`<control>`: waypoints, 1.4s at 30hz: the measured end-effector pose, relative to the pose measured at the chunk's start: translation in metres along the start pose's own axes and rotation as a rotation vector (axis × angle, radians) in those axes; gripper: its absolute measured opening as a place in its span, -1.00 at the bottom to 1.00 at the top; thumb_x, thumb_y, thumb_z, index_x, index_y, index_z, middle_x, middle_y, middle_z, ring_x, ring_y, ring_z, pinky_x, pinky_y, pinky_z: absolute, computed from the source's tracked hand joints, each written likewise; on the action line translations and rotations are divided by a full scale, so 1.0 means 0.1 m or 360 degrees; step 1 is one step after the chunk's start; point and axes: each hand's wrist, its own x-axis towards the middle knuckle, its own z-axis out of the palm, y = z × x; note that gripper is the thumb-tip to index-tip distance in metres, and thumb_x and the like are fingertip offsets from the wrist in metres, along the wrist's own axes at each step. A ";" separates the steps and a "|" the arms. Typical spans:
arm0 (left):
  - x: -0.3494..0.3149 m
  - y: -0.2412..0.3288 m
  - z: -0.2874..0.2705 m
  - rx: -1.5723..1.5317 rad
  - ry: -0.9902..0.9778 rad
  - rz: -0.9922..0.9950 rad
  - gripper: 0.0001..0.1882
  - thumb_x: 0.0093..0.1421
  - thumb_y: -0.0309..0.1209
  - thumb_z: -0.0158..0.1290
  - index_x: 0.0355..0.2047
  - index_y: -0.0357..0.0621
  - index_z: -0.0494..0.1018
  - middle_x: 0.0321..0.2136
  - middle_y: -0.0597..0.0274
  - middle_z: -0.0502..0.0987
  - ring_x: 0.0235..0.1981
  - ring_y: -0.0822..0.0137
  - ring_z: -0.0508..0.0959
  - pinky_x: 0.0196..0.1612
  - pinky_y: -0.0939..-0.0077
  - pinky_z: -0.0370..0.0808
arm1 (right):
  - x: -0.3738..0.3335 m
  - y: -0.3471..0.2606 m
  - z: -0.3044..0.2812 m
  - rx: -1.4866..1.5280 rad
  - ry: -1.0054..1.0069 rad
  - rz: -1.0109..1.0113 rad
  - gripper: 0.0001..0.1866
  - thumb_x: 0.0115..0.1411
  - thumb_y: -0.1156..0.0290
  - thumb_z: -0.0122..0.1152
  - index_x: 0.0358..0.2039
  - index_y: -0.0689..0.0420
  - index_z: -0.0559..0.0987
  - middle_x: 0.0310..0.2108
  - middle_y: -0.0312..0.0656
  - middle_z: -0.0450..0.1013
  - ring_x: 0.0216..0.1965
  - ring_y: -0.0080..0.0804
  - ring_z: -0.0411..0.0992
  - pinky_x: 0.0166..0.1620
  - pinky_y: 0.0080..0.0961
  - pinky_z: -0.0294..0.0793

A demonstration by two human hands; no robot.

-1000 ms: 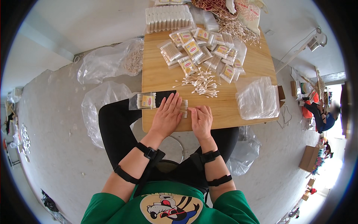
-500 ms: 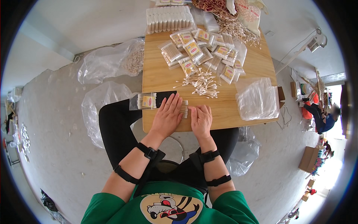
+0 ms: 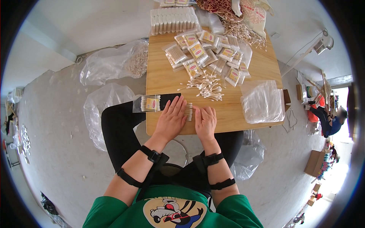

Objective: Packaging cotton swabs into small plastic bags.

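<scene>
My left hand (image 3: pixel 169 118) lies flat, palm down, its fingers stretched out over a row of cotton swabs (image 3: pixel 188 112) at the table's near edge. Right of that row, my right hand (image 3: pixel 205 122) has curled fingers, with a fingertip at the swab ends; whatever its fingers may hold is hidden. Left of my left hand, a clear bag of cotton swabs (image 3: pixel 151 103) with a yellow label rests on a dark flat piece (image 3: pixel 170 97). Beyond my hands is a loose heap of cotton swabs (image 3: pixel 208 86).
Filled swab packets (image 3: pixel 198 52) are piled mid-table. Flat clear bags (image 3: pixel 263 102) lie at the right edge. Stacked packs (image 3: pixel 174 19) stand far left, and more loose swabs (image 3: pixel 246 33) spill far right. Plastic sacks (image 3: pixel 108 66) sit on the floor; another person (image 3: pixel 332 123) is seated far right.
Both hands keep nearly the same place and pose. The whole view has shifted very slightly; nothing else has visibly moved.
</scene>
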 end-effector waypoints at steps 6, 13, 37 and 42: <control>0.00 0.00 0.01 -0.0020 0.0016 -0.0003 -0.35 0.32 -0.23 -0.01 0.35 -0.23 0.16 0.39 0.07 0.14 0.43 0.14 0.10 0.44 0.15 0.01 | 0.00 -0.01 0.00 -0.0020 -0.0002 -0.0014 -0.84 0.28 0.41 0.15 -0.29 0.09 0.69 -0.43 -0.18 0.46 -0.32 -0.12 0.40 -0.21 -0.26 0.41; 0.00 0.00 0.00 -0.0040 -0.0028 -0.0010 -0.36 0.33 -0.23 -0.02 0.35 -0.24 0.16 0.39 0.06 0.13 0.43 0.13 0.09 0.44 0.15 0.01 | 0.03 0.08 -0.04 0.0128 -0.0011 0.0184 -0.92 0.23 0.48 0.21 -0.31 0.13 0.66 -0.40 -0.15 0.48 -0.34 -0.13 0.42 -0.25 -0.28 0.43; 0.03 0.02 -0.06 0.0004 0.0035 -0.0011 -0.35 0.31 -0.25 0.00 0.35 -0.22 0.16 0.38 0.06 0.15 0.41 0.11 0.13 0.43 0.10 0.03 | 0.01 0.11 -0.09 0.0229 -0.0085 -0.0067 -0.79 0.05 0.69 0.15 -0.31 0.15 0.62 -0.34 -0.10 0.47 -0.28 -0.03 0.45 -0.25 -0.22 0.46; 0.01 0.01 0.02 0.0042 0.0015 -0.0028 -0.36 0.33 -0.22 -0.03 0.35 -0.21 0.15 0.38 0.07 0.15 0.42 0.13 0.12 0.43 0.11 0.03 | -0.16 0.04 -0.11 0.0255 -0.0025 -0.0071 -0.77 -0.13 0.71 0.17 -0.47 0.11 0.67 -0.40 -0.22 0.48 -0.32 -0.16 0.44 -0.24 -0.33 0.47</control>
